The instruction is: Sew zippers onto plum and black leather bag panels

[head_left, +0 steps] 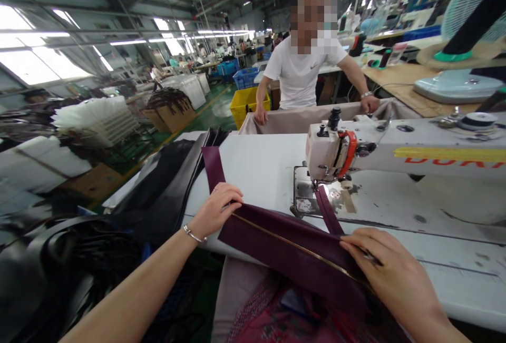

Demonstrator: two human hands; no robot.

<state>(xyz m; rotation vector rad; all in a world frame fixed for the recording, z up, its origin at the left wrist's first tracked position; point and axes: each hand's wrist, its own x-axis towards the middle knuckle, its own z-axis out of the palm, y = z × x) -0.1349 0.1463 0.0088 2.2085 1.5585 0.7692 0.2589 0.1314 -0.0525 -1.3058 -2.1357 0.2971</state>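
Note:
A dark purple leather-like panel with a brass-coloured zipper (290,245) stretches between my hands at the table's front edge. My left hand (219,206) pinches its upper left corner between thumb and fingers. At the other end, my right hand (389,264) grips the upper edge; a small dark, shiny tool also shows between its fingers, its kind unclear. A narrow purple strip (329,211) runs from under the needle of the sewing machine (330,150) down to the panel by my right hand. Another purple piece (213,166) lies just beyond my left hand.
Black leather-like pieces (158,174) are heaped left of the white table (261,158). Across it, a person in a white shirt (300,71) holds a beige cloth (280,120). A yellow crate (239,106) stands behind. A fan (460,87) is at the right.

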